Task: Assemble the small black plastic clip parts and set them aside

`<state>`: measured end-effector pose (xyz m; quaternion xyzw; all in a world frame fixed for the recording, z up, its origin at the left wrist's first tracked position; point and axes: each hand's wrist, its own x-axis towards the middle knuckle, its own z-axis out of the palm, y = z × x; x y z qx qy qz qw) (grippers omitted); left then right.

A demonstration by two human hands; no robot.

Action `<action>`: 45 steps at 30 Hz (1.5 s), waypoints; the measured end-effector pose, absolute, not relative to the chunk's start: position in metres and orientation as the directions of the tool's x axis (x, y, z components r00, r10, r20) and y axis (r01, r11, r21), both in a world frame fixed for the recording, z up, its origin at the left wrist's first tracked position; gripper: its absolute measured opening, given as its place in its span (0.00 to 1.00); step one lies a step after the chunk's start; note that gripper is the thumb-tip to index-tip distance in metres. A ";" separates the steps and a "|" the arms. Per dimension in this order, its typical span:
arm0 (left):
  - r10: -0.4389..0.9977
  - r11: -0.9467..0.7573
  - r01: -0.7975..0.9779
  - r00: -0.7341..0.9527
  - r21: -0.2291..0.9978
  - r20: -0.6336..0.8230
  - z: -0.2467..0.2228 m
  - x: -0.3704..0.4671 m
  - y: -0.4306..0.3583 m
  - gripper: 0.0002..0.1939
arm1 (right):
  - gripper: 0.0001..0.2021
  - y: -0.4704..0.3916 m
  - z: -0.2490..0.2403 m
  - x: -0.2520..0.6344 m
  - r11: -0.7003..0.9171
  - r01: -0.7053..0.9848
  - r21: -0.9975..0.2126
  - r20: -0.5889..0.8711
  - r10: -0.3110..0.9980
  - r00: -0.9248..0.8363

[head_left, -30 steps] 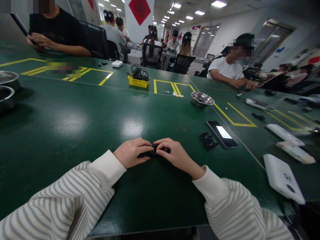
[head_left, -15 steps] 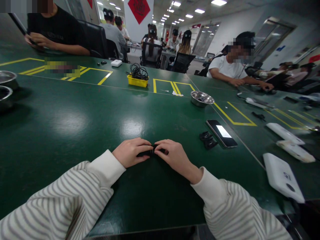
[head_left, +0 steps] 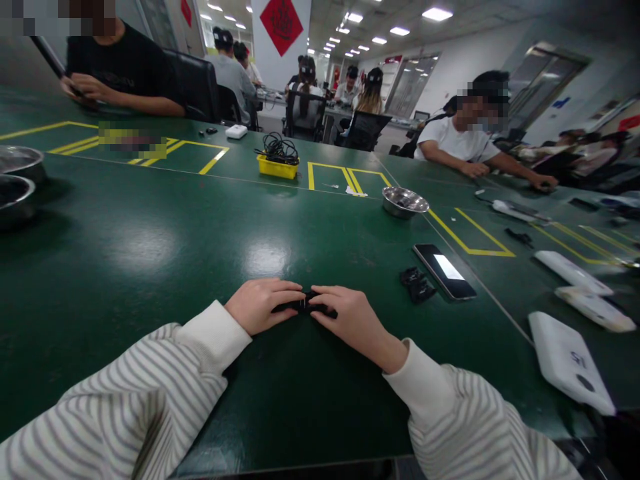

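Observation:
Between my two hands, low over the green table (head_left: 300, 400), is a small black part (head_left: 305, 303) whose exact kind I cannot make out. My left hand (head_left: 263, 305) is closed on its left end, thumb below and fingers above. At the other end my right hand (head_left: 347, 313) grips it between thumb and fingertips. Fingers cover much of the part. To the right of my right hand lie small black plastic pieces (head_left: 417, 285), beside a phone (head_left: 445, 270) with a lit patch on its screen.
A steel bowl (head_left: 405, 201) stands beyond the phone, with dark items inside. Further back is a yellow box of black cables (head_left: 278, 165). White devices (head_left: 570, 363) line the right side. Steel bowls (head_left: 17, 207) sit at far left. People sit across the table.
My right fingers have shifted slightly and spread further along the black part. My left hand keeps its hold. The view has tilted a little.

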<state>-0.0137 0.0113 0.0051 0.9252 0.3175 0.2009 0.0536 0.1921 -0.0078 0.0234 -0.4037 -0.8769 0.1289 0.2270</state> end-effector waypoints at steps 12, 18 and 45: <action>0.583 -0.782 0.619 0.680 0.079 0.444 -0.001 -0.063 0.024 0.14 | 0.10 0.020 0.003 0.147 0.738 0.578 -0.349 0.415 0.674 -0.611; 0.709 -0.687 0.707 0.599 0.170 0.372 -0.005 -0.125 0.032 0.17 | 0.10 0.042 -0.002 0.086 0.765 0.550 -0.335 0.408 0.644 -0.647; 0.982 0.180 0.982 -0.176 -0.061 0.062 0.020 -0.201 0.046 0.28 | 0.15 0.053 0.033 0.313 -0.191 0.982 -0.004 0.270 0.945 0.185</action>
